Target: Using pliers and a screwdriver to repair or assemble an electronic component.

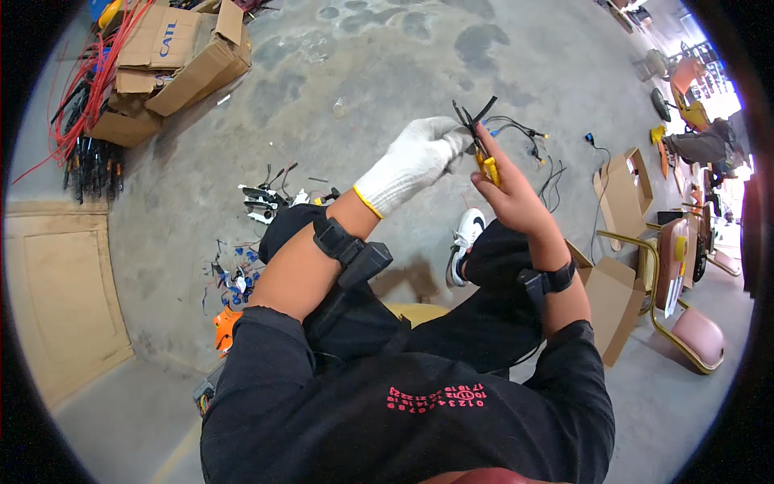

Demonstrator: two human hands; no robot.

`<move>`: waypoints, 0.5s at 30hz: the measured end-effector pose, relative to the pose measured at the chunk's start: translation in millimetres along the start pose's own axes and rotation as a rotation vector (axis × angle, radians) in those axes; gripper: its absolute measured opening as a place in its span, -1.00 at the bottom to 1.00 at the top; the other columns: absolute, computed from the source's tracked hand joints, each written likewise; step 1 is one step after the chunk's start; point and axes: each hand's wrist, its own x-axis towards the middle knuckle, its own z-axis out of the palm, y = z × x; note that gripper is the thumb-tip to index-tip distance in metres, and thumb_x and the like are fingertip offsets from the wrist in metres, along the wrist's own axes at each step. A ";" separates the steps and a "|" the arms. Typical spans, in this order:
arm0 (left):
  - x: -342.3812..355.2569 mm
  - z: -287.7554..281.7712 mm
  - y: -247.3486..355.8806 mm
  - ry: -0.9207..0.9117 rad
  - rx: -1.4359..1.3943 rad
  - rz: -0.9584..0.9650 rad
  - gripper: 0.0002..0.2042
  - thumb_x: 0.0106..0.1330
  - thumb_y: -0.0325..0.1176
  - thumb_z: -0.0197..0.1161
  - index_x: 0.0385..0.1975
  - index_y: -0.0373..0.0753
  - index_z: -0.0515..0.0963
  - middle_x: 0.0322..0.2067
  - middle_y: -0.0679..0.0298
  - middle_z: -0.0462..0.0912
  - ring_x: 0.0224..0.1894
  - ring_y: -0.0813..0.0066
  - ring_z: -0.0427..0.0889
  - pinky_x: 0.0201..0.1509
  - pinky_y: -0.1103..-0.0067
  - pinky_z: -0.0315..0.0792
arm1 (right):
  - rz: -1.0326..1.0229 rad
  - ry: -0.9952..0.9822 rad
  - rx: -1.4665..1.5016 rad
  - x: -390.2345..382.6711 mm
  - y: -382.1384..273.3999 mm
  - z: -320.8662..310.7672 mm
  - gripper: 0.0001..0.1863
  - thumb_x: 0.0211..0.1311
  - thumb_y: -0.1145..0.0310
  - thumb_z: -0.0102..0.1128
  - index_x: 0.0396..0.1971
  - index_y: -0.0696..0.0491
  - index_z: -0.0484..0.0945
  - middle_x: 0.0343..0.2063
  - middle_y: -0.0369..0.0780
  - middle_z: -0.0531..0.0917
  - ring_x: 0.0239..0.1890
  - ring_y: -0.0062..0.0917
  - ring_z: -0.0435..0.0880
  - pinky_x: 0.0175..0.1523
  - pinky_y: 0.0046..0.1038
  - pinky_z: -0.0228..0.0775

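Outermost at ten o'clock, a battered cardboard box [197,87] crowds the floor, red wires [101,68] heaped beside it. Between three and four stands a pink-seated chair [698,335]; nearer two-thirty lies an open carton [625,198]. Between one and two, the gloved left hand [419,155] curls its fingers on dark cable pieces [487,108], partly hiding them. Facing it, the bare right hand [518,194] holds yellow-handled pliers [490,168] between thumb and straight fingers. Just beyond lie loose thin cables [524,127].
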 end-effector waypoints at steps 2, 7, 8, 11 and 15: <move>-2.9 -6.5 4.5 -0.088 -0.130 -0.060 -0.77 0.39 -0.21 0.16 -0.30 -0.25 0.60 -0.66 0.49 0.44 -0.70 0.79 0.23 -0.69 0.71 0.05 | 0.006 0.031 -0.055 -0.5 -3.8 0.1 -0.27 0.27 0.57 0.01 0.43 0.11 -0.01 0.38 -0.03 0.21 0.42 -0.27 0.19 0.40 -0.42 0.02; -16.6 3.7 7.7 -0.239 -0.277 -0.028 -0.68 0.35 -0.12 0.23 -0.32 -0.33 0.58 -0.71 0.49 0.34 -0.74 0.77 0.19 -0.71 0.73 -0.02 | -0.066 -0.041 -0.107 -22.3 -23.1 -33.0 -0.25 0.21 0.61 -0.03 0.43 0.07 0.01 0.38 -0.05 0.21 0.42 -0.23 0.17 0.42 -0.36 0.03; -19.5 6.5 6.7 -0.297 -0.294 -0.030 -0.68 0.33 -0.13 0.25 -0.32 -0.34 0.57 -0.70 0.47 0.35 -0.76 0.77 0.18 -0.71 0.72 -0.02 | -0.126 -0.042 -0.373 -27.6 -31.8 -41.7 -0.24 0.16 0.65 -0.04 0.42 0.06 0.04 0.37 -0.06 0.22 0.42 -0.19 0.17 0.43 -0.31 0.03; -22.3 14.7 6.3 -0.368 -0.302 -0.020 -0.73 0.26 -0.26 0.27 -0.25 -0.38 0.56 -0.62 0.37 0.49 -0.77 0.77 0.20 -0.73 0.71 0.00 | -0.176 0.017 -0.752 -42.1 -44.5 -52.6 -0.16 -0.01 0.76 -0.06 0.38 0.01 0.12 0.36 -0.10 0.23 0.39 -0.09 0.17 0.43 -0.16 0.06; -23.5 27.4 15.6 -0.291 -0.298 0.022 -0.79 0.32 -0.29 0.19 -0.36 -0.35 0.58 -0.63 0.40 0.48 -0.76 0.79 0.20 -0.71 0.73 -0.01 | -0.207 0.096 -0.734 -54.7 -29.5 -60.8 -0.13 -0.05 0.78 -0.06 0.39 0.00 0.11 0.32 -0.13 0.31 0.35 -0.12 0.25 0.39 -0.18 0.17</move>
